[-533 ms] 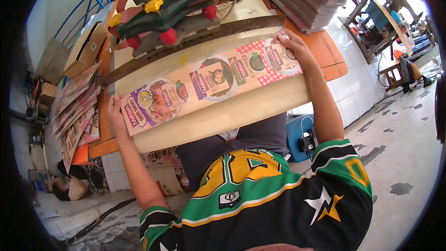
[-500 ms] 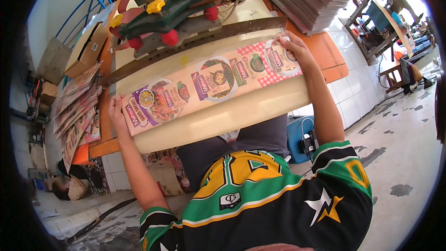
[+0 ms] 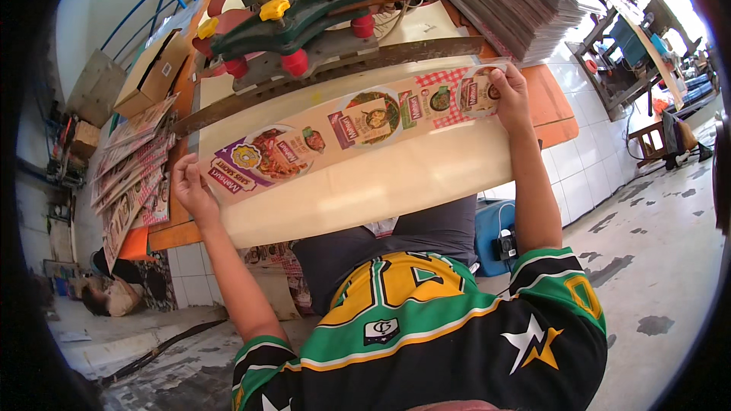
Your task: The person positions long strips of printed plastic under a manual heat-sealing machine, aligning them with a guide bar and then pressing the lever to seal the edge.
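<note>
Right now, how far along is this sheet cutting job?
Done: cut strips lie fanned at the left. In hand: the left hand and right hand hold a printed strip against the cutter blade. Left: a tall stack of sheets waits at the upper right.

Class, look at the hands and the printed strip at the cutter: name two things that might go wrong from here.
1. The right hand holds the printed strip close beside the long cutter blade; its fingers might stray under the edge.
2. The left hand grips only the far end, so the long strip may skew against the blade and be cut crooked.
</note>
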`<act>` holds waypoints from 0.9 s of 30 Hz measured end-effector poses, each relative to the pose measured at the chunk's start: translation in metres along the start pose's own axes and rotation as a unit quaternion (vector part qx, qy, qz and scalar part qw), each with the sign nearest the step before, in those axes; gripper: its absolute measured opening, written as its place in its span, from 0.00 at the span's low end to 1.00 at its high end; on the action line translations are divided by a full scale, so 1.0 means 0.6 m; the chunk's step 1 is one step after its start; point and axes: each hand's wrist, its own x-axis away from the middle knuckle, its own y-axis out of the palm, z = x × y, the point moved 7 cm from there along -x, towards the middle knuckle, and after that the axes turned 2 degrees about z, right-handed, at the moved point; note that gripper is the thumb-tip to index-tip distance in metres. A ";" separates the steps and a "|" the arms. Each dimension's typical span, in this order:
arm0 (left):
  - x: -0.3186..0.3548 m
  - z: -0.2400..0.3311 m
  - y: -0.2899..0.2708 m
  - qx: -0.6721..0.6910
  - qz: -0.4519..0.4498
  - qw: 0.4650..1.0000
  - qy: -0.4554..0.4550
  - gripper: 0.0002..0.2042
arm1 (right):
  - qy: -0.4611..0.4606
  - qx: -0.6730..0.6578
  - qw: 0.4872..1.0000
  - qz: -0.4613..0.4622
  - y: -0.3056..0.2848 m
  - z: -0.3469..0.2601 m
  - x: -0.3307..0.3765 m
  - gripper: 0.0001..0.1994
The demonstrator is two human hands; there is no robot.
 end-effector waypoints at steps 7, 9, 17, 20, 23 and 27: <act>0.014 -0.030 0.045 0.002 -0.117 0.988 -0.101 0.18 | -0.039 0.005 0.999 0.022 -0.029 -0.004 0.002 0.13; 0.012 -0.029 0.036 -0.006 -0.122 0.989 -0.087 0.17 | -0.029 0.015 0.999 0.009 -0.022 -0.007 0.004 0.14; 0.012 -0.033 0.004 -0.066 -0.080 0.993 -0.054 0.14 | 0.054 0.014 0.998 -0.016 0.011 -0.017 0.027 0.17; 0.007 -0.031 -0.005 -0.069 -0.050 0.996 -0.032 0.14 | 0.035 0.120 0.990 -0.061 -0.024 0.003 0.021 0.17; 0.008 0.002 0.032 0.011 -0.045 0.999 0.000 0.13 | 0.033 0.085 0.995 -0.048 -0.015 -0.002 0.026 0.16; 0.001 -0.013 0.004 0.115 -0.076 0.990 -0.019 0.11 | 0.080 0.065 0.992 -0.069 0.011 -0.001 0.033 0.16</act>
